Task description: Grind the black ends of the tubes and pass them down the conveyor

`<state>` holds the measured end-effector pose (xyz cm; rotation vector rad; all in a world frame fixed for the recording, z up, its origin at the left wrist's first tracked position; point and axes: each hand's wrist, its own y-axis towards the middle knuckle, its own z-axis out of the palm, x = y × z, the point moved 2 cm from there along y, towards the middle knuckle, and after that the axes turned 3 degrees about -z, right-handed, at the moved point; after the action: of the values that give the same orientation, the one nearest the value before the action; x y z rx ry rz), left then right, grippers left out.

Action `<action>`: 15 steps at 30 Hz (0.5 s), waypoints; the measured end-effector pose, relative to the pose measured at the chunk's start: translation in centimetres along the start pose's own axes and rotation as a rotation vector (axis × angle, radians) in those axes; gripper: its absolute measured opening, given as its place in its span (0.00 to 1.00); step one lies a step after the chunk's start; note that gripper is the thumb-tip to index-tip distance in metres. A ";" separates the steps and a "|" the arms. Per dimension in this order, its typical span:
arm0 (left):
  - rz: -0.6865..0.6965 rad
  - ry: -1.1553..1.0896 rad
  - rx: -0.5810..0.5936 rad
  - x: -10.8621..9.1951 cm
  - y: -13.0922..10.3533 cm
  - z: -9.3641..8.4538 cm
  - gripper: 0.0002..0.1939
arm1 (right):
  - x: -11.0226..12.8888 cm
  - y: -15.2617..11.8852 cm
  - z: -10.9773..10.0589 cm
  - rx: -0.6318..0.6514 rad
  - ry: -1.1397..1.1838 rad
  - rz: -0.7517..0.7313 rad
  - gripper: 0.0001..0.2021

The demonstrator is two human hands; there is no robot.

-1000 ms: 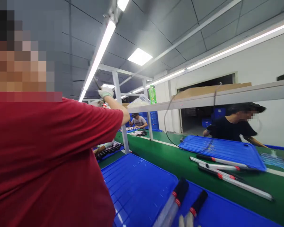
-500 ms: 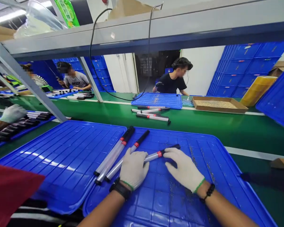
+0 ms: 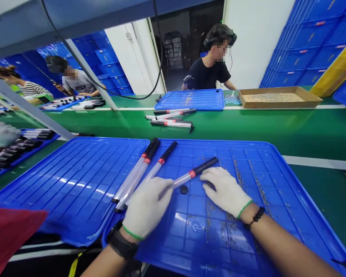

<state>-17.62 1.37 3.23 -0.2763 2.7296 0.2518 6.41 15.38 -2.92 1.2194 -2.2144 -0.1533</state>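
My left hand (image 3: pixel 148 206), in a white knit glove, is closed around the lower end of a clear tube (image 3: pixel 182 179) with a black end and red band. The tube slants up to the right above the blue tray (image 3: pixel 276 231). My right hand (image 3: pixel 225 189), also gloved, is curved beside the tube's black end, thumb apart from the fingers, with nothing visible in it. A small round black cap (image 3: pixel 183 189) lies between the hands. Left of them, a similar tube (image 3: pixel 155 167) is partly hidden by my left hand, and two more tubes (image 3: pixel 132 181) lie along the tray edges.
A second blue tray (image 3: pixel 83 184) adjoins on the left. Small dark bits (image 3: pixel 258 181) are scattered over the right tray. Across the green belt (image 3: pixel 233 125) lie several tubes (image 3: pixel 173 122), a blue tray (image 3: pixel 192 100) and a cardboard tray (image 3: pixel 279 103). Co-workers sit beyond, and a gloved hand (image 3: pixel 2 134) works at far left.
The view has tilted down. My left hand has shifted down and left toward the tube's lower end. The black cap now shows on the tray. My right hand remains near the black end.
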 end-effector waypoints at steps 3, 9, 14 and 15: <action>0.058 0.098 0.159 -2.3 -0.5 2.7 0.18 | -0.1 -0.1 0.0 -0.006 0.019 -0.017 0.12; 0.100 0.196 0.195 -4.2 0.9 4.3 0.15 | 0.1 -0.7 0.4 -0.021 0.001 -0.012 0.14; 0.007 0.249 -0.012 -4.0 7.5 -0.2 0.21 | -0.2 -0.2 1.5 -0.066 -0.010 -0.025 0.13; -0.047 0.262 -0.078 -3.5 8.9 -1.4 0.26 | -0.4 -0.2 1.6 -0.077 -0.015 -0.031 0.13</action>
<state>-16.95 10.21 7.06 -0.4212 2.9711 0.3307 5.86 15.30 -4.44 1.2145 -2.1824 -0.2582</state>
